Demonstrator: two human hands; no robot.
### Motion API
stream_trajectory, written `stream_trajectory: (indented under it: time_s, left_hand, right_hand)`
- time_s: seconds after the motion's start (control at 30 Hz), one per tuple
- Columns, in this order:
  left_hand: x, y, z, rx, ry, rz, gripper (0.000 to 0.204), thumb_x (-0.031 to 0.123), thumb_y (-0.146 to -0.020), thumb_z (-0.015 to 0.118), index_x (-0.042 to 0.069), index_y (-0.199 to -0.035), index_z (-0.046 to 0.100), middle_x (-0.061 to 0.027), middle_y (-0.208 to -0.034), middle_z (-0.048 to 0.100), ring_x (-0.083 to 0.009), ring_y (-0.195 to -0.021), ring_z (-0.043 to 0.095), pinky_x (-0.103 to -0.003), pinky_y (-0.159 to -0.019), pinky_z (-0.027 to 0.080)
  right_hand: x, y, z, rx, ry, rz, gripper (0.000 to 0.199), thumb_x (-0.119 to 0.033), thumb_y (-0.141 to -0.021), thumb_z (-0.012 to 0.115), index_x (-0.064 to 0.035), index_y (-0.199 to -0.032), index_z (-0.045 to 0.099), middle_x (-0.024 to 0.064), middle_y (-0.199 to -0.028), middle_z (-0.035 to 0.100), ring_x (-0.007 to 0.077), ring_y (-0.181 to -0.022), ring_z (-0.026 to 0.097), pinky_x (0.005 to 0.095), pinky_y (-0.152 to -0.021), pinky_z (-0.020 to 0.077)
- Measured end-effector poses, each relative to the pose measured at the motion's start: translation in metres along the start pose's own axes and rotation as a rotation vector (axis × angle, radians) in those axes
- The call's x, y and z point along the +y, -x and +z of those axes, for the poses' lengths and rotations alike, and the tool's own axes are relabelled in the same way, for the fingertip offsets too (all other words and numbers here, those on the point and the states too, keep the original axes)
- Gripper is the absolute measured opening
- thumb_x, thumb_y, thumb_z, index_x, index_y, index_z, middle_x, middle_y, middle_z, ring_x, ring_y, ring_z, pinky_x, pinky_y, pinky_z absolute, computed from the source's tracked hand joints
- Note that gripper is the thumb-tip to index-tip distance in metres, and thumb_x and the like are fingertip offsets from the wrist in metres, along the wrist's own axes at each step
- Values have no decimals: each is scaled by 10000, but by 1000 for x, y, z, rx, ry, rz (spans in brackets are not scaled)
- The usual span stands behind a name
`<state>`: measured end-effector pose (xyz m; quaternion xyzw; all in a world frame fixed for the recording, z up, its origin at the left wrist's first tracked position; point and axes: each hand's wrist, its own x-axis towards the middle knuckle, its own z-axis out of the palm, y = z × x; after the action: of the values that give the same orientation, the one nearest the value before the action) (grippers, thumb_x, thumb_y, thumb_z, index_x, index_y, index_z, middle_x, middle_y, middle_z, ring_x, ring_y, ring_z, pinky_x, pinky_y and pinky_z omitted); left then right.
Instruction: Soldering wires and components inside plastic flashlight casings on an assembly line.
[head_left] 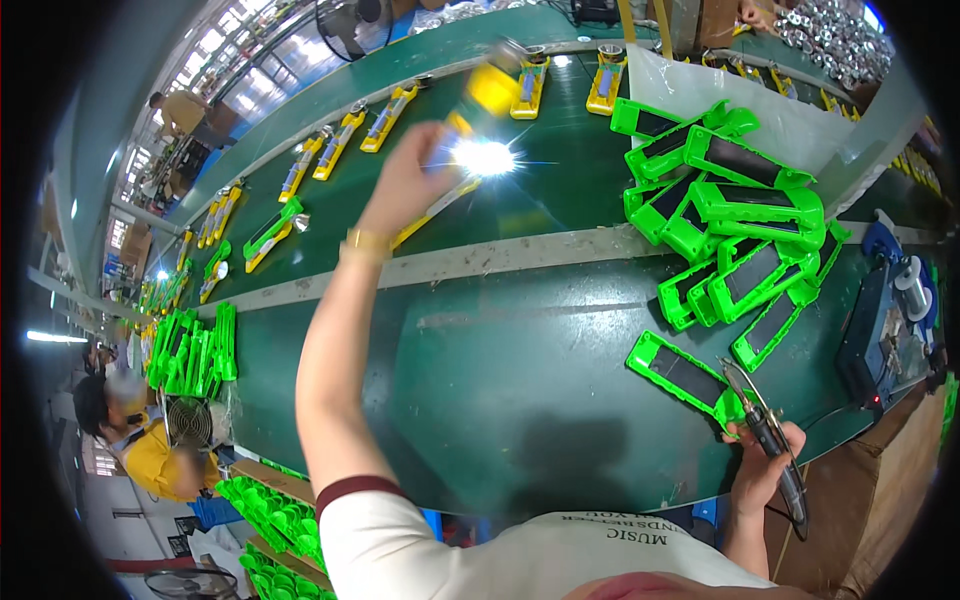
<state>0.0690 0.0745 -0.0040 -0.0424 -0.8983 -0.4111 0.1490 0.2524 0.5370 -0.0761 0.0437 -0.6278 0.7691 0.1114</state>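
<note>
My left hand (pixel 412 175) reaches over the green conveyor belt, its fingers closed on a yellow flashlight half (pixel 490 90) smeared by motion. Beside that hand, a brightly lit lamp (pixel 483 157) glares at the end of another yellow piece on the belt. My right hand (pixel 760 470) grips a soldering iron (pixel 768 432) at the bench's right, its metal tip pointing up and away. Those fingers also touch the near end of a green flashlight casing (pixel 685 372) with a dark panel, lying on the bench.
A heap of green casings (pixel 745 220) covers the right side. Yellow flashlight halves (pixel 390 118) line the belt. A blue soldering station (pixel 875 330) with a solder spool (pixel 912 288) stands far right. Green parts (pixel 190 350) are stacked left, near a person in yellow (pixel 160 460).
</note>
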Motion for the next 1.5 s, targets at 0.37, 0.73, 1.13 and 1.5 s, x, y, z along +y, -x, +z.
stream_trajectory:
  time_s: [0.37,0.73,1.13,1.5]
  left_hand:
    - [107,225,71,-530,-127,329,503,180,-669,666,88,-1124,474,-139,-1210,452,-338,-1214,327,-531,-1005,197]
    - [123,232,85,-171,-287,470,345,123,-662,689,72,-994,607,-68,-1029,588,-239,-927,531,-336,-792,411]
    - [135,228,106,-177,-105,218,102,40,-679,638,57,-761,580,-75,-849,516,-209,-641,531,-298,-568,435]
    - [133,228,109,-166,-73,135,134,14,-662,650,51,-763,570,-79,-853,516,-214,-667,536,-299,-562,454]
  right_hand:
    - [18,-5,51,-397,-9,135,389,-401,-912,347,-65,-1108,351,68,-924,481,130,-761,477,262,-692,387]
    - [8,7,25,-169,-352,-40,272,-262,-850,524,-62,-974,387,64,-838,457,117,-552,416,230,-491,345]
    - [10,16,44,-333,-57,49,265,-88,-772,606,-45,-875,366,38,-741,483,61,-597,435,195,-527,372]
    - [8,13,49,-407,-67,69,271,-76,-768,614,-38,-862,363,53,-755,509,58,-624,445,199,-552,386]
